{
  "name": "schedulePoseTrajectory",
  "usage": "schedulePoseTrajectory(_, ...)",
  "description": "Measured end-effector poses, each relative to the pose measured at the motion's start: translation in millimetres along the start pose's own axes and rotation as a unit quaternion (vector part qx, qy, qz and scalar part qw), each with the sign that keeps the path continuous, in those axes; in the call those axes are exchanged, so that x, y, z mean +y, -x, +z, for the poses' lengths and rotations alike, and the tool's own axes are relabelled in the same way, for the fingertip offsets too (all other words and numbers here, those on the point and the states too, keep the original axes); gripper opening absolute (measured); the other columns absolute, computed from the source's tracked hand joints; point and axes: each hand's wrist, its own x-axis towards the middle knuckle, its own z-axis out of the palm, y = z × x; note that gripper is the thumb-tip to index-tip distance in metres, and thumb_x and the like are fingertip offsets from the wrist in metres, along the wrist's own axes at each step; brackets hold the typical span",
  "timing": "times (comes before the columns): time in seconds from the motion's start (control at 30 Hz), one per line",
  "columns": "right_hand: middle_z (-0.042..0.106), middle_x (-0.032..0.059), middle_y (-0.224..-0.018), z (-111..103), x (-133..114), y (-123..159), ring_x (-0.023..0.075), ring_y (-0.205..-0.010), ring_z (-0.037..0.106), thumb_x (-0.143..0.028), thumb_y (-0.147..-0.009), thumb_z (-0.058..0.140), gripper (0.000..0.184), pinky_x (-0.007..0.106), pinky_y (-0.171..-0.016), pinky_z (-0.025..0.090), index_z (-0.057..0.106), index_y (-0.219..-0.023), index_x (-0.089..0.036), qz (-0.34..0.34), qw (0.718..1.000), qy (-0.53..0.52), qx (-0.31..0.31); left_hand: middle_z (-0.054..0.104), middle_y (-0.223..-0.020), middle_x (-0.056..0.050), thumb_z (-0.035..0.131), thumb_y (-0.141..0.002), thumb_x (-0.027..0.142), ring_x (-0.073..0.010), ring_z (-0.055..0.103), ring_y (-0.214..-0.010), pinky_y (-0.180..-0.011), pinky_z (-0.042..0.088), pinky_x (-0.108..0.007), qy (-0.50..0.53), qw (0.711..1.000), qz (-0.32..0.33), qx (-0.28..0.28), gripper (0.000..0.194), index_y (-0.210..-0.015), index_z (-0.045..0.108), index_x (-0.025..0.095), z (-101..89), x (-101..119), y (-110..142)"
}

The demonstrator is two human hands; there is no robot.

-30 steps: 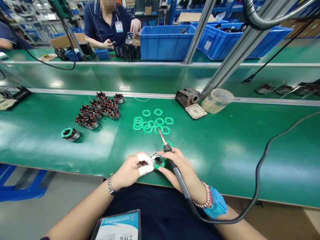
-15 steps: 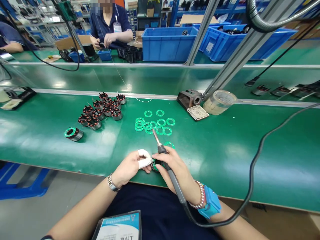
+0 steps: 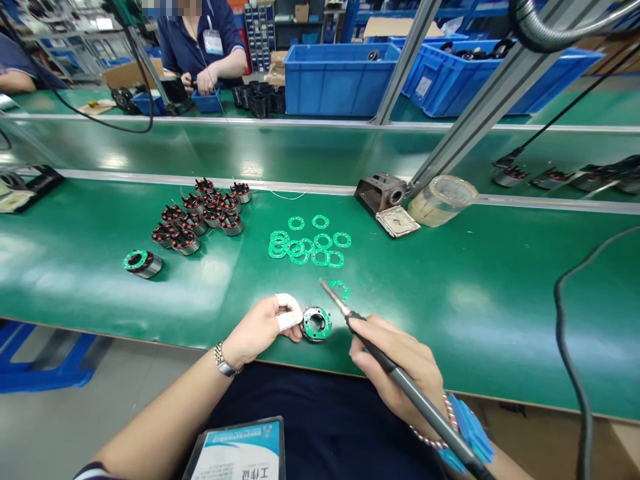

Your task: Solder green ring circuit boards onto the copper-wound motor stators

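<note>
My left hand (image 3: 267, 325), with white covers on the thumb and a finger, pinches the left edge of a motor stator (image 3: 317, 325) topped by a green ring-shaped circuit board. The stator rests near the table's front edge. In my right hand (image 3: 400, 363) is a soldering iron (image 3: 387, 363), held like a pen, its tip up and to the left above the table. One loose green ring board (image 3: 339, 289) lies just behind the iron's tip. More ring boards (image 3: 323, 241) are scattered and partly overlapping farther back.
Several bare stators (image 3: 200, 217) cluster at the back left, and one stator with a board (image 3: 143, 263) stands nearer. A metal iron stand (image 3: 381, 192), sponge (image 3: 399, 221) and plastic cup (image 3: 443, 201) sit at the back right. A black cord (image 3: 567, 333) hangs at right. A co-worker (image 3: 203, 53) sits opposite.
My right hand has let go of the stator and moved right with the soldering iron, uncovering the green board. My left hand stays at the stator.
</note>
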Motion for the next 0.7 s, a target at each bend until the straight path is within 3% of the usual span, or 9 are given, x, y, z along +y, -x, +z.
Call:
schedulePoseTrajectory(0.07,0.061,0.0041,-0.067,-4.8,-0.8,0.2,0.0156,-0.058,0.056,-0.012,-0.079,0.054,0.027,0.03,-0.054,0.05,0.059,-0.105,-0.017,-0.009,1.0,-0.015,-0.007,0.059,-0.056,0.0,0.064,-0.071,0.033,-0.0101,0.057,-0.054,-0.058,0.046,-0.023,-0.009,1.0,0.002,0.002,0.022,-0.067,0.054,0.014,0.1,0.1,0.2)
schedulePoseTrajectory(0.3,0.061,0.0043,-0.062,-6.5,-3.5,-2.0,0.0153,-0.056,0.055,-0.012,-0.08,0.052,0.018,0.03,-0.052,0.049,0.066,-0.09,-0.017,0.057,0.996,-0.052,-0.037,0.059,-0.057,0.001,0.064,-0.071,0.033,-0.0106,0.058,-0.054,-0.058,0.046,-0.023,-0.019,1.0,0.003,0.006,0.022,-0.068,0.054,0.014,0.5,-0.6,0.2)
schedulePoseTrajectory(0.7,0.063,0.0048,-0.066,-7.1,-3.4,-4.4,0.0148,-0.058,0.054,-0.007,-0.078,0.052,0.021,0.029,-0.052,0.048,0.065,-0.092,-0.016,0.041,0.995,-0.067,-0.054,0.058,-0.055,0.002,0.061,-0.071,0.03,-0.0105,0.058,-0.052,-0.056,0.046,-0.023,-0.033,0.999,0.01,0.026,0.017,-0.069,0.052,0.015,3.8,-0.3,1.3)
